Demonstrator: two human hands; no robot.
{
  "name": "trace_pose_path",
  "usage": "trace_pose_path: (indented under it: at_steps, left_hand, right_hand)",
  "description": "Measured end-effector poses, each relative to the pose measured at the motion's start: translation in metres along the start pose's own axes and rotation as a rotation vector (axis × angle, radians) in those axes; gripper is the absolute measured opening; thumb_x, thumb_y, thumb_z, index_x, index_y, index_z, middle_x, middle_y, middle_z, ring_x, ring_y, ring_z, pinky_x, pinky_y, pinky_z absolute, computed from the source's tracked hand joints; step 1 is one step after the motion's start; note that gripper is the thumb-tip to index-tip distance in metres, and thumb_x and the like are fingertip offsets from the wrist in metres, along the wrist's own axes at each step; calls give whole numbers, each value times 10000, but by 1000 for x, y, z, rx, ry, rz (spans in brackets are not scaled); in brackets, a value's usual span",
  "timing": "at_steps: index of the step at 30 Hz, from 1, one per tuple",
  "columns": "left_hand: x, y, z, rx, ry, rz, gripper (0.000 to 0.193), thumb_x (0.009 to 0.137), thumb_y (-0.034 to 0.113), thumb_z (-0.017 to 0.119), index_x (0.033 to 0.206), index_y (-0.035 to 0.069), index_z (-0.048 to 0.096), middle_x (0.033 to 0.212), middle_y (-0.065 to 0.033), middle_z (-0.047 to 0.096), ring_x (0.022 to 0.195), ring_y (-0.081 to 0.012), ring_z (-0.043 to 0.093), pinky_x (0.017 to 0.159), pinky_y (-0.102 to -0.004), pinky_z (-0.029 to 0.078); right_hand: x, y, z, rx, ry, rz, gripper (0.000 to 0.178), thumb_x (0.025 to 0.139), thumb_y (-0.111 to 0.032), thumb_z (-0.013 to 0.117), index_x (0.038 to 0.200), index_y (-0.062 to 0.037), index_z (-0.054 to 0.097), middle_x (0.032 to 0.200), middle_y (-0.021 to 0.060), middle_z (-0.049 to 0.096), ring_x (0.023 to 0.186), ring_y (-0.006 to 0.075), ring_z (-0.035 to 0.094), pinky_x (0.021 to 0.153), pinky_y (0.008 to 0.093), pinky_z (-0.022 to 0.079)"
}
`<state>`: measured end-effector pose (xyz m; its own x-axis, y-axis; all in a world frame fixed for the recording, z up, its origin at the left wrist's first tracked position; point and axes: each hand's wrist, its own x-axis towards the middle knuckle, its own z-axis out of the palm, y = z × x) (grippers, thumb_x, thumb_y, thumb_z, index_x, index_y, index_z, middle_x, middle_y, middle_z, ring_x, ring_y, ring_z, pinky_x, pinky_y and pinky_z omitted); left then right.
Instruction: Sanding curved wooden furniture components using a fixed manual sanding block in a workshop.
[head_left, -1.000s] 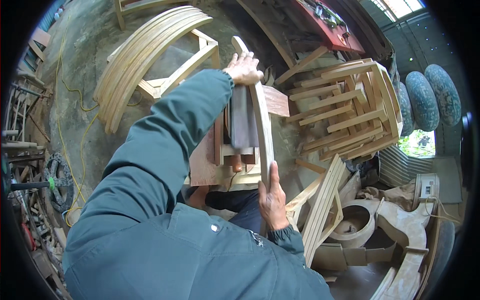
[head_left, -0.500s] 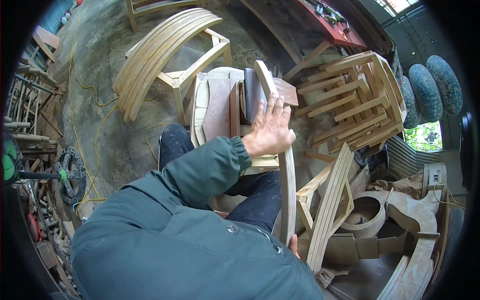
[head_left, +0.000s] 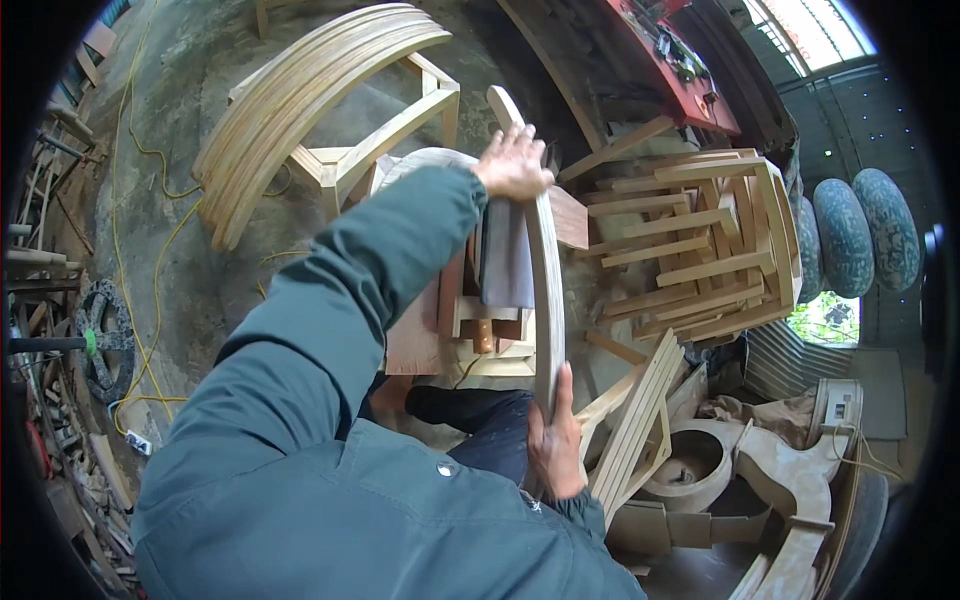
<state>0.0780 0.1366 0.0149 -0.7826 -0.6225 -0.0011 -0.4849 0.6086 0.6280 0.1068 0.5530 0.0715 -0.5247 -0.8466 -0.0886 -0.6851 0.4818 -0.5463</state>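
Observation:
A long, curved wooden strip (head_left: 545, 290) runs lengthwise in front of me. My left hand (head_left: 515, 165) lies across its far part, fingers stretched out over the wood and slightly smeared. Lower down, my right hand (head_left: 557, 440) grips the near end with the thumb pointing up along it. Just left of the strip is a flat grey panel (head_left: 507, 265), set upright beside brown boards (head_left: 415, 330). Below that panel shows a small orange-brown wooden handle (head_left: 484, 338).
Curved slats (head_left: 320, 110) lie stacked on a wooden frame (head_left: 395, 135) at the far left. Wooden frames (head_left: 700, 240) are piled at the right, with more strips (head_left: 635, 425) nearer me. A red table (head_left: 690, 90) stands far right; a yellow cord (head_left: 160, 270) crosses the floor.
My left hand has slid toward the far end of the strip and a little left. My right hand, mostly hidden before, has come up into view on the near end.

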Motion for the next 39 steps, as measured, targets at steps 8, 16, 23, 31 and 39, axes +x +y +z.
trace_pose_path:
  at_steps: [8,16,23,31,39]
  left_hand:
    - [109,-67,-8,-18,-44,-81,741,1005,453,421,1633,73,317,1727,-252,133,1620,-403,35,1262,-650,92]
    - [78,-52,-14,39,-108,-105,829,937,484,446,1644,80,292,1733,-223,157,1624,-384,47,1271,-637,73]
    - [-38,32,-9,161,-157,51,801,915,523,503,1551,40,441,1697,-272,222,1598,-458,106,1265,-649,80]
    - [-212,158,16,98,-74,140,844,922,496,551,1542,-59,408,1687,-323,159,1603,-459,40,1294,-577,80]
    - [-231,151,61,-51,134,247,845,969,553,559,1566,-17,377,1689,-319,153,1603,-467,5,1256,-659,58]
  right_hand:
    - [170,-34,11,-96,-68,7,749,1015,-170,567,1652,-134,175,1013,389,683,984,562,668,840,583,538]
    - [166,-43,7,-140,-89,-59,750,1013,-190,562,1647,-99,172,984,397,679,913,561,675,788,590,550]
    - [-50,7,-31,-58,-30,-35,803,977,-118,651,1650,-134,213,1010,347,696,881,539,696,729,553,560]
    - [-269,65,-35,-69,91,40,949,892,-80,757,1658,-170,204,1015,293,714,901,450,740,734,475,581]
    - [-274,71,-39,-272,207,-121,929,853,-10,706,1649,-185,260,903,205,674,653,393,674,553,465,522]
